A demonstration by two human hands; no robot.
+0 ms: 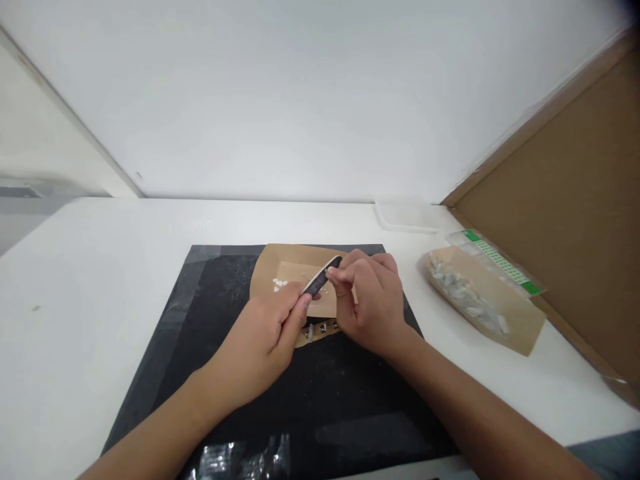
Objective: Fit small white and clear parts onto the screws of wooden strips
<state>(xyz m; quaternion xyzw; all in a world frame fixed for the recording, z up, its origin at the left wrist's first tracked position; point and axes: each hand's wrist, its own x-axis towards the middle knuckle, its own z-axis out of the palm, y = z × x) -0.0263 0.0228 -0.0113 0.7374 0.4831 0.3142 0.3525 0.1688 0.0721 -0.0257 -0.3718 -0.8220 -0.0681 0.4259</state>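
My left hand [265, 333] is closed on the lower end of a dark, flat file with a pale edge [321, 276], held at a slant. The thumb and forefinger of my right hand [370, 299] pinch a tiny pale piece against the file's dark face; it is too small to make out. Beneath both hands lies a brown paper tray [265, 265] with small white pieces [279, 284] on its left part. Just in front of it, a tan strip with metallic studs [315, 332] shows partly below my fingers.
A black mat [320, 413] lies under the work on the white table [60, 320]. To the right is a brown tray of pale pieces [465, 297] beside a green-and-white card [503, 262]. A clear plastic lid [407, 217] sits behind. A brown panel [560, 200] stands at right.
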